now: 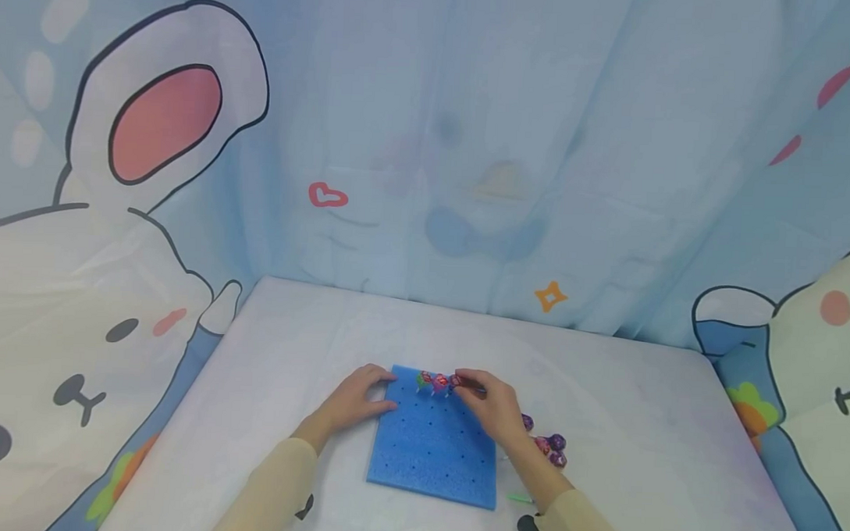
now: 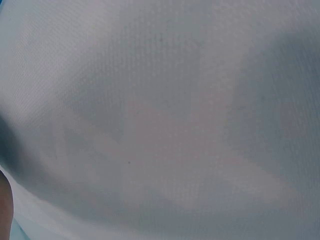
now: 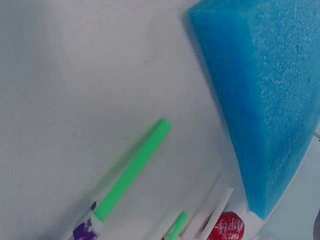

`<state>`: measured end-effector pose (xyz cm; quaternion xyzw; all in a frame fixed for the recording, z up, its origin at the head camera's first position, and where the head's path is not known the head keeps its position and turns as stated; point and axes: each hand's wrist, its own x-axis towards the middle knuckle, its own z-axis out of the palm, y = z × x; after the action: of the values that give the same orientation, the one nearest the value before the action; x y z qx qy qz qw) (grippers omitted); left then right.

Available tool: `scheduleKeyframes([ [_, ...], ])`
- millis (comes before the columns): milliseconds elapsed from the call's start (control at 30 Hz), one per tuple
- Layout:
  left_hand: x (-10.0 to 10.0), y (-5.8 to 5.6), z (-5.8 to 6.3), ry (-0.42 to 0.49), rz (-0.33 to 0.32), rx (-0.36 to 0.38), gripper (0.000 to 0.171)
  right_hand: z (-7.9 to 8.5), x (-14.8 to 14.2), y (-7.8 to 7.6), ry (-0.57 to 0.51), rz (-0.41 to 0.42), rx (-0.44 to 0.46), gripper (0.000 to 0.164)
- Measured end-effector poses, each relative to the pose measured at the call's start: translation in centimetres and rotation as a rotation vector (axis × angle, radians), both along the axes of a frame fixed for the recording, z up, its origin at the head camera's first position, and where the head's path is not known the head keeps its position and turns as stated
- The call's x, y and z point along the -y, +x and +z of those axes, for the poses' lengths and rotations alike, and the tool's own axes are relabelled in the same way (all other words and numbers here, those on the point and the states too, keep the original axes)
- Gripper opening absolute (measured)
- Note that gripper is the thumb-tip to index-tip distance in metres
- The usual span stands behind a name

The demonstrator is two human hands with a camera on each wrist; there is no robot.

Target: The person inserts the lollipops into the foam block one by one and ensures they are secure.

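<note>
A blue foam board [image 1: 426, 445] dotted with small holes lies on the table. Along its far edge stand a green-and-red wrapped lollipop [image 1: 424, 379] and a pink-red one [image 1: 439, 384], their white sticks in the foam. At the far right corner my right hand [image 1: 493, 405] pinches a dark purple-red lollipop [image 1: 454, 381] by its head; its stick tip touches or nearly touches the board. My left hand [image 1: 357, 396] rests at the board's left edge, thumb and fingers spread apart on it. In the left wrist view only a sliver of hand [image 2: 5, 207] shows.
Several loose lollipops [image 1: 557, 442] lie right of the board, partly behind my right forearm. Up close, a green stick [image 3: 135, 170] and a red-wrapped lollipop [image 3: 228, 227] lie beside the foam. A white patterned cloth [image 1: 310, 332] covers the table; a printed curtain [image 1: 401, 140] hangs behind.
</note>
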<state>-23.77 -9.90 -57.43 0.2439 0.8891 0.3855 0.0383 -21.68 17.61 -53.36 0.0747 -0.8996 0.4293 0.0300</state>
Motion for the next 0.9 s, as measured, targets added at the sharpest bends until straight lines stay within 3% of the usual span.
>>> scheduleKeyframes([
  [900,0.01,-0.07,0.04,-0.011,-0.007,-0.014,0.049,-0.08,0.32,-0.07,-0.016,-0.028,0.043,0.033],
])
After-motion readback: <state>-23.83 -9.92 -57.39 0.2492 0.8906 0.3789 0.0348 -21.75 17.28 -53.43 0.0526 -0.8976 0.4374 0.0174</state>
